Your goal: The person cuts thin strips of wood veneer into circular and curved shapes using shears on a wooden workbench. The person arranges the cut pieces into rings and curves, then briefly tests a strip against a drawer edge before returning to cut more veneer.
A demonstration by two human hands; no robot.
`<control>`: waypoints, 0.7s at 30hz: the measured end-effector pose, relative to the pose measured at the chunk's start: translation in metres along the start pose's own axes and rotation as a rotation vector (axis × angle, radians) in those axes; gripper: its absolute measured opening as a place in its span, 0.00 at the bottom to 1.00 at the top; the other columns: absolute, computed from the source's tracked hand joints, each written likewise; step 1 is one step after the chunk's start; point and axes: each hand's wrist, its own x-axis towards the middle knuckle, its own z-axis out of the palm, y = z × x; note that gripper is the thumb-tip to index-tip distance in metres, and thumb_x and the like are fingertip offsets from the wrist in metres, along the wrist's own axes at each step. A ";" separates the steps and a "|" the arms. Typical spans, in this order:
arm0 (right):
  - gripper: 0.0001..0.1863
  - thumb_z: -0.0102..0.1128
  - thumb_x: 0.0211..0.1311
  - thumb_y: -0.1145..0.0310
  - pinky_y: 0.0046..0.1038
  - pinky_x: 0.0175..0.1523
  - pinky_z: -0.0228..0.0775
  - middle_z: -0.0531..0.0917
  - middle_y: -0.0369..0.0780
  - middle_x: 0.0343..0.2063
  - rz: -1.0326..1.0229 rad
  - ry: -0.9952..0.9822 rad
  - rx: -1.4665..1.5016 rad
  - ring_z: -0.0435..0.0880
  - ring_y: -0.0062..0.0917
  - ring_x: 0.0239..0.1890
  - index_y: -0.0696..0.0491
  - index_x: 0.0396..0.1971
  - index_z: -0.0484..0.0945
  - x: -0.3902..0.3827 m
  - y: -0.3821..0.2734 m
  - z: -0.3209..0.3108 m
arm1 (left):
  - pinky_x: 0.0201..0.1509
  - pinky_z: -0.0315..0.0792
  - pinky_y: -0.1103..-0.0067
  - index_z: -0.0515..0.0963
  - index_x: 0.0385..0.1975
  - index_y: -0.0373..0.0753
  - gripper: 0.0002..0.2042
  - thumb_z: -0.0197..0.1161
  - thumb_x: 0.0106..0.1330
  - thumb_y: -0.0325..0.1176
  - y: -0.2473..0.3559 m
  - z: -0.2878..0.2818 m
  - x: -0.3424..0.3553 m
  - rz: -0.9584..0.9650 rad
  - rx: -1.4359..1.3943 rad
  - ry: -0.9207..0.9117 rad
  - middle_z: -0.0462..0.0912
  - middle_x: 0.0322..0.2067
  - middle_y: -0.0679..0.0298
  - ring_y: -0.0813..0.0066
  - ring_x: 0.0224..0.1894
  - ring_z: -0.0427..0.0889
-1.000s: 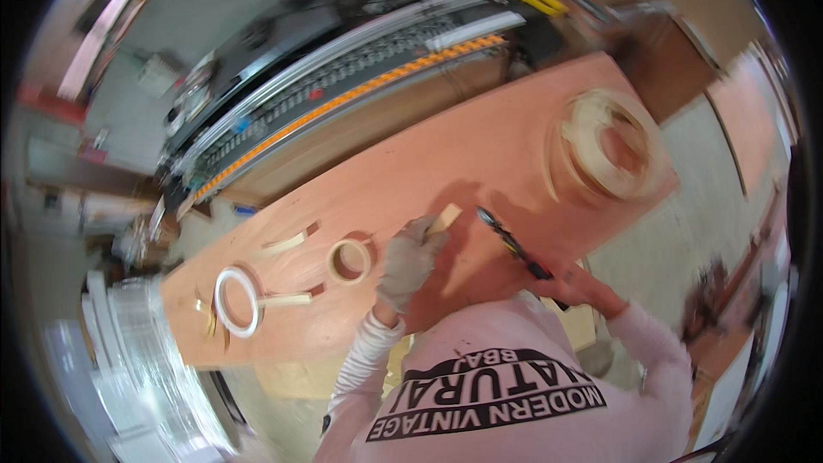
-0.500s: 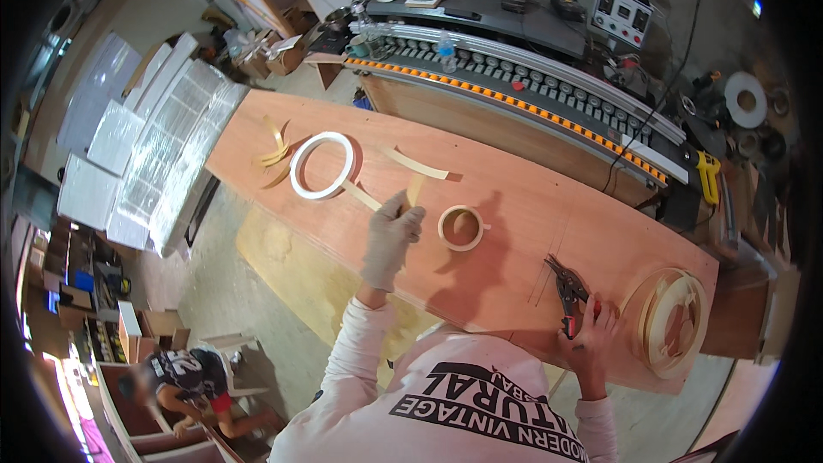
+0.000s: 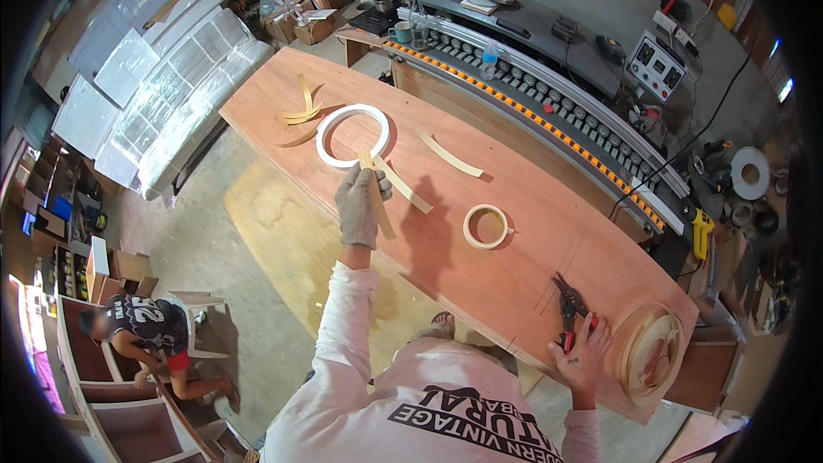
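Observation:
My left hand (image 3: 357, 208), in a grey glove, is closed around a pale wood-coloured edge-banding strip (image 3: 378, 204) below the white ring-shaped roll (image 3: 324, 147). Another strip (image 3: 407, 186) lies on the board just right of that hand. My bare right hand (image 3: 585, 353) rests palm down on the wooden board (image 3: 506, 300), its fingers spread at the handles of red-and-black snips (image 3: 568, 302). The snips lie on the board with their jaws pointing away from me. A small tape roll (image 3: 487, 227) sits between my hands.
A coil of banding (image 3: 649, 351) lies at the board's right end. Loose strips (image 3: 302, 111) and a curved strip (image 3: 450, 154) lie farther back. A long roller machine (image 3: 531, 94) stands behind the board. At the lower left a person (image 3: 154, 334) crouches beside wooden cabinet frames (image 3: 129, 429).
My left hand has moved left toward the white ring with the strip. My right hand and the snips keep nearly the same place on the board. The view has shifted.

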 end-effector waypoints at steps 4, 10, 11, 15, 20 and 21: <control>0.61 0.76 0.48 0.42 0.59 0.78 0.39 0.53 0.63 0.73 0.021 0.001 0.002 0.51 0.57 0.75 0.62 0.75 0.55 -0.003 -0.007 -0.004 | 0.37 0.81 0.77 0.76 0.56 0.30 0.14 0.59 0.74 0.29 -0.003 -0.006 -0.007 -0.022 -0.068 0.014 0.82 0.36 0.60 0.73 0.34 0.84; 0.58 0.74 0.53 0.44 0.55 0.79 0.43 0.50 0.62 0.75 0.075 -0.066 -0.037 0.48 0.58 0.77 0.64 0.74 0.56 -0.007 -0.018 -0.008 | 0.44 0.80 0.76 0.75 0.59 0.28 0.18 0.59 0.72 0.26 0.002 -0.027 -0.052 -0.115 0.049 -0.004 0.82 0.39 0.61 0.73 0.39 0.83; 0.56 0.73 0.54 0.45 0.54 0.79 0.43 0.51 0.62 0.75 0.042 -0.047 -0.030 0.49 0.58 0.77 0.64 0.74 0.57 -0.007 -0.021 -0.010 | 0.43 0.80 0.76 0.76 0.59 0.28 0.18 0.60 0.71 0.26 0.003 -0.031 -0.062 -0.143 0.065 0.014 0.82 0.39 0.61 0.74 0.38 0.83; 0.49 0.71 0.58 0.51 0.50 0.79 0.46 0.55 0.60 0.75 -0.138 0.071 0.096 0.51 0.57 0.77 0.63 0.72 0.60 0.003 -0.047 -0.020 | 0.40 0.78 0.77 0.79 0.55 0.29 0.16 0.62 0.69 0.26 0.014 -0.048 -0.099 -0.138 0.091 0.000 0.82 0.36 0.64 0.75 0.34 0.83; 0.31 0.66 0.63 0.62 0.50 0.77 0.53 0.65 0.54 0.71 -0.596 0.153 0.307 0.55 0.54 0.77 0.61 0.64 0.72 0.043 -0.139 -0.042 | 0.38 0.79 0.77 0.82 0.48 0.32 0.11 0.64 0.68 0.28 0.025 -0.069 -0.121 -0.117 0.221 0.156 0.83 0.32 0.65 0.75 0.32 0.83; 0.29 0.65 0.64 0.63 0.50 0.76 0.54 0.67 0.53 0.70 -0.654 0.082 0.220 0.56 0.53 0.76 0.61 0.62 0.73 0.051 -0.160 -0.050 | 0.37 0.79 0.77 0.82 0.47 0.32 0.11 0.64 0.68 0.28 0.027 -0.074 -0.120 -0.097 0.231 0.181 0.84 0.32 0.64 0.75 0.32 0.83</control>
